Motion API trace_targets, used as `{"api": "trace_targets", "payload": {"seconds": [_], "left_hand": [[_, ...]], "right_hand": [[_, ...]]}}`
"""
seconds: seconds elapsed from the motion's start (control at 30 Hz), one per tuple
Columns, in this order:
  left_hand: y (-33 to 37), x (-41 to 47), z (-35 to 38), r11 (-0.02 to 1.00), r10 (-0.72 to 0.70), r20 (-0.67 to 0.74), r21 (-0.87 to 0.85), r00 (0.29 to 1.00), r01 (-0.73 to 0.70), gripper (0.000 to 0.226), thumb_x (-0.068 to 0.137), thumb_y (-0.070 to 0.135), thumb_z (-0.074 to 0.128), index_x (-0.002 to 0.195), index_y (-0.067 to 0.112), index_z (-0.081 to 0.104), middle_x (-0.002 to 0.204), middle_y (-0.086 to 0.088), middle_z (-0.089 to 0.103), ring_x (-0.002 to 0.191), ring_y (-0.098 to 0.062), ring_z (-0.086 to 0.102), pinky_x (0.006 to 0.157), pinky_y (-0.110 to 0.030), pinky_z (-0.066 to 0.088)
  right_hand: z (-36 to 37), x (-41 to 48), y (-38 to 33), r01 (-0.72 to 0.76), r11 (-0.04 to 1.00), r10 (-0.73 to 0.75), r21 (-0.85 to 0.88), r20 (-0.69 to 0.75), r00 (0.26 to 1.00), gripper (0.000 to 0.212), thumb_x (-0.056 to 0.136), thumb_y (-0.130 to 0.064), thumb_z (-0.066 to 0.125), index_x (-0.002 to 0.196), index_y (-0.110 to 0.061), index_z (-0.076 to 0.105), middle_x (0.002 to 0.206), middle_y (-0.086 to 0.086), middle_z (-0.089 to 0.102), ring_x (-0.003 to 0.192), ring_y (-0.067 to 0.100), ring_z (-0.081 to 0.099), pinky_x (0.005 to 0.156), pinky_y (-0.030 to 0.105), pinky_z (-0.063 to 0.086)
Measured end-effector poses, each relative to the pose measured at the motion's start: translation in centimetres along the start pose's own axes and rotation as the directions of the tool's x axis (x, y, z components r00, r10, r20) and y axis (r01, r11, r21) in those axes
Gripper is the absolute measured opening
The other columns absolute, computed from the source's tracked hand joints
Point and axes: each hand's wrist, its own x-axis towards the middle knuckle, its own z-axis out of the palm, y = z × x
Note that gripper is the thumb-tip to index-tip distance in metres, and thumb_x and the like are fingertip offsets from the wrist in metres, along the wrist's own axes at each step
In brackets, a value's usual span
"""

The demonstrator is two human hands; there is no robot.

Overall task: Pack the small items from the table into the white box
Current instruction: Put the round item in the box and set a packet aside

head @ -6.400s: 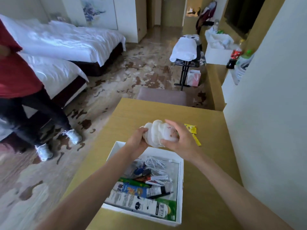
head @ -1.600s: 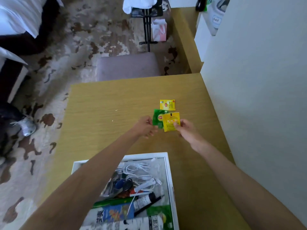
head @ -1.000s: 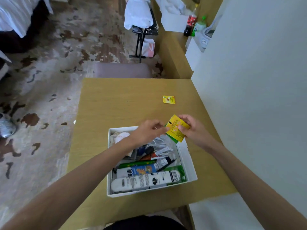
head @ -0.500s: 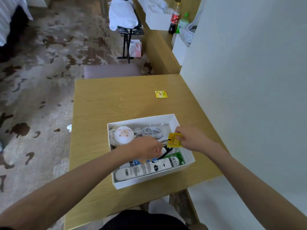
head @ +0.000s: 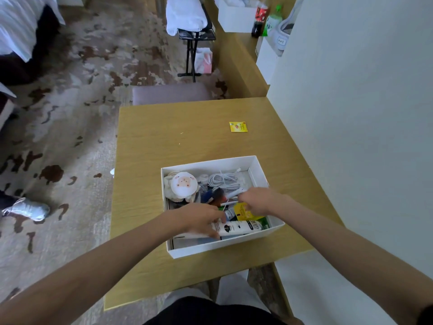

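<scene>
grey stool on patterned carpet; cola bottle beside green bottle.

Wooden table — white box near front, yellow sachet beyond.

The yellow packet, picked off the surface moments ago, now lies inside the white box beneath the right hand. The left hand has lowered onto the white tube. The plush toy, earlier held above the box, sits in its far left corner.
</scene>
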Motion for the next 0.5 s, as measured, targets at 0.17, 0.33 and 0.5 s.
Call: {"api": "trace_targets", "payload": {"seconds": [0.17, 0.33, 0.5], "left_hand": [[-0.1, 0.4, 0.1, 0.999, 0.032, 0.026, -0.041, 0.999, -0.031, 0.041, 0.082, 0.043, 0.065, 0.118, 0.032, 0.048, 0.112, 0.004, 0.051, 0.094, -0.014, 0.051, 0.068, -0.028, 0.040], [-0.7, 0.5, 0.5, 0.993, 0.093, 0.013, -0.073, 0.996, -0.092, 0.024, 0.086, 0.035, 0.063, 0.106, 0.033, 0.052, 0.095, 0.012, 0.043, 0.087, -0.008, 0.044, 0.067, -0.026, 0.037], [-0.8, 0.5, 0.4, 0.990, 0.100, 0.022, -0.097, 0.995, -0.097, 0.027, 0.082, 0.019, 0.065, 0.099, 0.034, 0.050, 0.099, 0.010, 0.049, 0.089, -0.011, 0.050, 0.073, -0.033, 0.047]], "right_hand": [[-0.1, 0.8, 0.8, 0.016, 1.000, -0.015, 0.023, -0.043, 0.999, 0.021, 0.097, -0.021, 0.050, 0.114, -0.010, 0.055, 0.098, 0.012, 0.062, 0.084, 0.025, 0.058, 0.065, 0.035, 0.044], [0.4, 0.6, 1.0, 0.065, 0.991, -0.065, 0.115, -0.011, 0.998, 0.023, 0.096, -0.028, 0.054, 0.114, -0.016, 0.045, 0.084, 0.001, 0.057, 0.076, 0.018, 0.057, 0.068, 0.038, 0.053], [0.7, 0.6, 1.6, 0.151, 0.986, -0.145, 0.067, -0.079, 0.986, 0.019, 0.097, -0.019, 0.052, 0.114, -0.016, 0.043, 0.096, 0.005, 0.062, 0.078, 0.018, 0.055, 0.062, 0.033, 0.045]]}}
